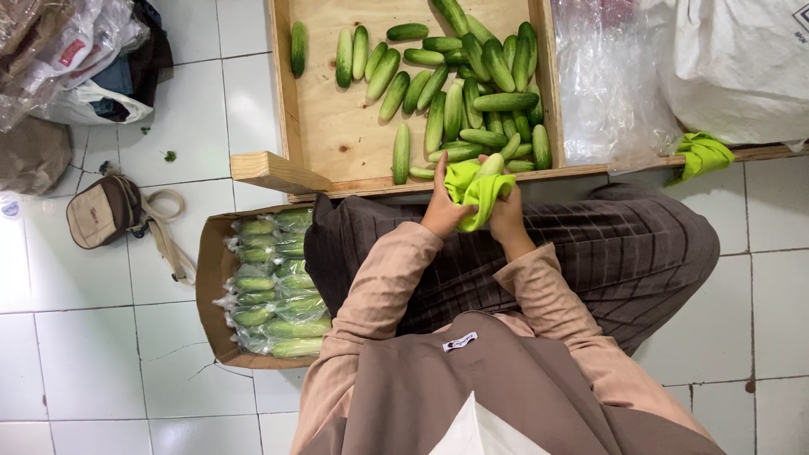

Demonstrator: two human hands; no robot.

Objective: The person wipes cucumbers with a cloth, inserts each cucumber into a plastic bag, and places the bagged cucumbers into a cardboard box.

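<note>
Head view looks straight down on a seated person in a tan top and a dark striped skirt. Both hands meet at the near edge of a shallow wooden tray (320, 126). The left hand (440, 206) and the right hand (508, 212) are closed around a bright yellow-green cloth (474, 190), which is wrapped about a pale cucumber (491, 163) whose tip pokes out above the cloth. Just beyond the hands, a heap of loose cucumbers (472, 93) fills the right half of the tray. On the white tiled floor (84, 354) at the person's left stands a cardboard box (211, 286) of cucumbers packed in clear plastic. A second green cloth (704, 154) lies at the tray's right end, near clear plastic bags (607, 84). A small beige bag (105, 211) sits further left.
</note>
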